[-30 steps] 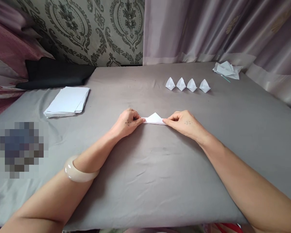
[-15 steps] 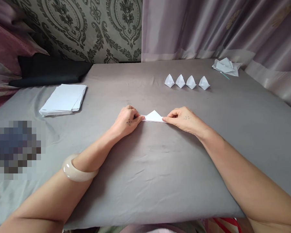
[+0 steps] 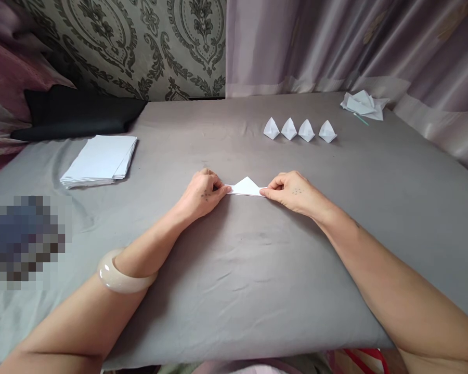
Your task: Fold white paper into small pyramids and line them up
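Observation:
Between my hands is a folded white paper (image 3: 247,186), with a triangular peak in the middle and a narrow strip along its near edge. My left hand (image 3: 206,194) pinches the strip's left end between thumb and fingers. At the other end, my right hand (image 3: 292,192) grips the strip the same way. The paper is just over the grey cloth; I cannot tell whether it touches. Beyond my right hand, several folded paper boats (image 3: 289,129) stand in a row.
A stack of white paper sheets (image 3: 99,161) lies at the left, in front of a folded black cloth (image 3: 81,111). At the far right sits a pile of folded papers (image 3: 363,105) beside a thin green stick (image 3: 361,120). A grey cloth (image 3: 237,291) covers the table. A blurred patch hides something at left.
The view has shifted very slightly. Both hands keep the same pinch on the folded paper, which looks unchanged.

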The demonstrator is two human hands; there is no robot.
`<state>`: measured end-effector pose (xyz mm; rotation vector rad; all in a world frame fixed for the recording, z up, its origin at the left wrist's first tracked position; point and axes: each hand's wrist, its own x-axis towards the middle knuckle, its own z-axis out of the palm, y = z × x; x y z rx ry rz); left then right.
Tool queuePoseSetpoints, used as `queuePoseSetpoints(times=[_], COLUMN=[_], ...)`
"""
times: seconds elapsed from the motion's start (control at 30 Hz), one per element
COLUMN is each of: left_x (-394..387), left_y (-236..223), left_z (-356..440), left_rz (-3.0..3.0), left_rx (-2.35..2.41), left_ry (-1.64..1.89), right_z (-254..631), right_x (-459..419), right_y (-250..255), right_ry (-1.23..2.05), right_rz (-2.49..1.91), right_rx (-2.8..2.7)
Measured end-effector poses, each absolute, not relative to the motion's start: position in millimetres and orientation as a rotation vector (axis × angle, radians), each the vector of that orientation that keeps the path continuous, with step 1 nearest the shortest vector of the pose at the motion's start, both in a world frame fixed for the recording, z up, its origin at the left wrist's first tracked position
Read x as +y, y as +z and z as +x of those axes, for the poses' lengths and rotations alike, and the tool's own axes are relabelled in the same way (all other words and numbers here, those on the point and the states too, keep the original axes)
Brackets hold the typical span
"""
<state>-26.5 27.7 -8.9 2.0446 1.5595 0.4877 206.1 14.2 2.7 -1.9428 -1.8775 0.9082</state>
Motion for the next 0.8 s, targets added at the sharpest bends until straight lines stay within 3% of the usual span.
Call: queuePoseSetpoints(times=[0.8], left_x=[27.0], left_y=[-13.5], left_z=[-27.1], left_rz=[2.129], left_rx=[1.587], left_ry=[0.452], right_z=[211.7], right_x=[7.1], right_y=[-7.2], right_ry=[0.611], right_rz=[-1.772], right_rx=[-2.118])
